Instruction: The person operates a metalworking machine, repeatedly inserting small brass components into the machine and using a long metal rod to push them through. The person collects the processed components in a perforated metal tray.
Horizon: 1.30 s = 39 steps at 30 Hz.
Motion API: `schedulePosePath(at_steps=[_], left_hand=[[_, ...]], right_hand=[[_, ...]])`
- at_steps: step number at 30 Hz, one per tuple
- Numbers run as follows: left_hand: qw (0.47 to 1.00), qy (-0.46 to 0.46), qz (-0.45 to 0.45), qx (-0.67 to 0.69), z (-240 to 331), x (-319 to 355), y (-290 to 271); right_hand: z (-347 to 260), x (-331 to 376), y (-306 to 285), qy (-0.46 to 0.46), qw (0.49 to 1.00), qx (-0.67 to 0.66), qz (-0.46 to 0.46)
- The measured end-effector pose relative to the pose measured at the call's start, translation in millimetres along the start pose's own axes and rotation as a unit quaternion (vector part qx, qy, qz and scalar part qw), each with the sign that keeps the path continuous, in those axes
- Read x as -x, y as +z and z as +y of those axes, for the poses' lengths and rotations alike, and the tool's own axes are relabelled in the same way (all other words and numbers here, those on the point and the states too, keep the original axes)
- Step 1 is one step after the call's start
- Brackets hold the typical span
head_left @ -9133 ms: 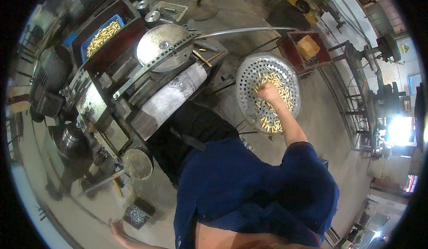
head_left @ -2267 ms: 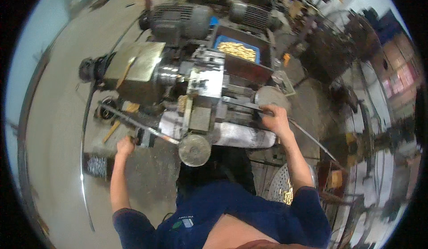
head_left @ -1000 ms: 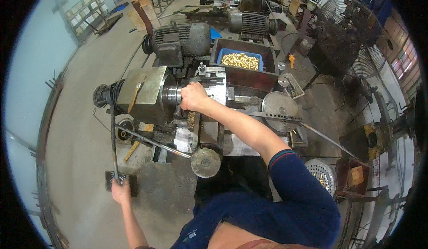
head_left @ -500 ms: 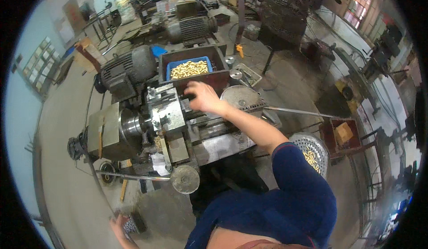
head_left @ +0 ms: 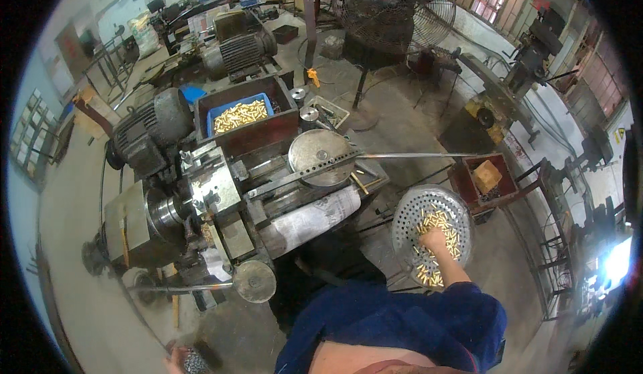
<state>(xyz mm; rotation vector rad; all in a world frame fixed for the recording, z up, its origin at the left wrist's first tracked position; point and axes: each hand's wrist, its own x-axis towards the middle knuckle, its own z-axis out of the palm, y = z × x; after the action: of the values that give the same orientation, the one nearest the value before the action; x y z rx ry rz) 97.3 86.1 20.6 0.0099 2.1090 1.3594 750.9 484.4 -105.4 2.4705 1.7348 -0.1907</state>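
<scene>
My right hand (head_left: 434, 240) reaches down into a round perforated metal basin (head_left: 405, 216), its fingers curled among many small brass cylindrical pieces (head_left: 450, 228). What it pinches is too small to make out. At the lower left, my left hand (head_left: 177, 360) is closed around the end of a long thin lever rod (head_left: 144, 317) that runs up to the lathe-like machine. A metal tool carriage (head_left: 216, 186) sits beside the round chuck (head_left: 164, 211). Behind it, a blue tray (head_left: 211, 120) full of brass pieces rests in a dark red box (head_left: 268, 129).
A round metal disc (head_left: 320, 156) and a perforated bar lie over the machine bed, with a white cloth-like sheet (head_left: 311, 221) in front. A long rod reaches right towards a red box (head_left: 462, 179) holding a wooden block. Motors, a large fan (head_left: 392, 5) and other machines stand behind.
My right hand has moved from above the machine, near the carriage, right and down into the perforated basin. The view has turned to the right. My left hand stays by the lever rod.
</scene>
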Motion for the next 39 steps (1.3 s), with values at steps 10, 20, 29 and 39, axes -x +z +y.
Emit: schedulePosePath(at_steps=[10,20,29,39], left_hand=[[0.997,0.07,0.011,0.019,-17.7,-26.6,-8.5],[0.999,0.049,0.023,-0.003,-15.9,-13.4,-12.4],[0.813,0.165,0.157,-0.536,-10.3,-21.5,-20.3],[0.923,0.265,-0.273,0.062,123.7,54.3,229.6]], right_hand=[[-11.2,-22.4,-1.5,-0.015,0.994,0.04,-0.104],[-23.4,-25.2,0.4,-0.118,0.986,0.05,-0.11],[-0.1,-66.0,21.8,-0.255,0.965,-0.048,0.041],[-296.0,116.1,-133.9,-0.716,0.465,-0.487,-0.184]])
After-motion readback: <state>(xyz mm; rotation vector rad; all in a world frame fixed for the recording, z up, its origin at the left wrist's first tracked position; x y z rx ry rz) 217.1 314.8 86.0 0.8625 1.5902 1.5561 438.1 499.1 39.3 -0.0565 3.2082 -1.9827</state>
